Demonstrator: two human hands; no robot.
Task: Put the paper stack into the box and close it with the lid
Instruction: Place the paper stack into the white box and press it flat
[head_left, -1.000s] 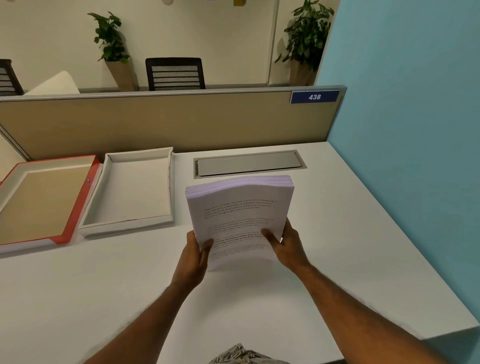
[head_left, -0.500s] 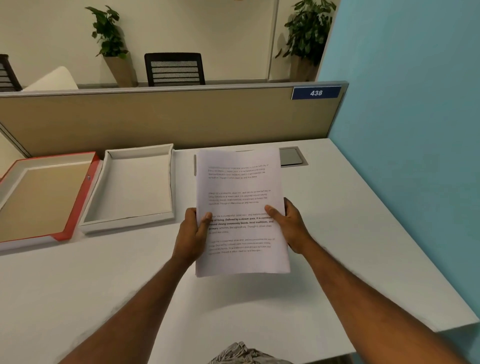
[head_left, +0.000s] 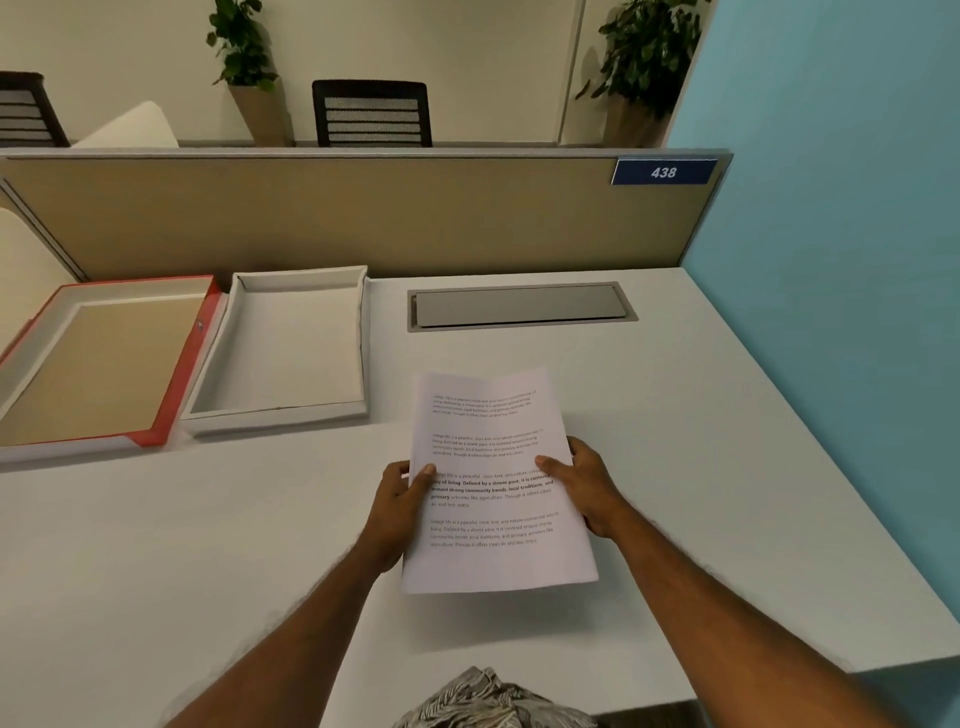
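Observation:
I hold a stack of printed white paper (head_left: 493, 457) over the middle of the white desk, its printed face turned up toward me. My left hand (head_left: 400, 499) grips its left edge and my right hand (head_left: 587, 488) grips its right edge, thumbs on top. To the left of the stack lies an open white box (head_left: 358, 338) with nothing inside. Beside it, further left, a red-edged lid (head_left: 176, 384) lies upside down, its brown inside showing.
A grey cable hatch (head_left: 519, 306) is set into the desk behind the stack. A beige partition (head_left: 363, 218) closes the desk's far side and a blue wall (head_left: 831, 260) its right side. The near desk edge runs at the bottom right.
The paper stack, first tilted edge-on toward the partition, has turned face up and come lower and nearer to me. Both hands keep their grip on it.

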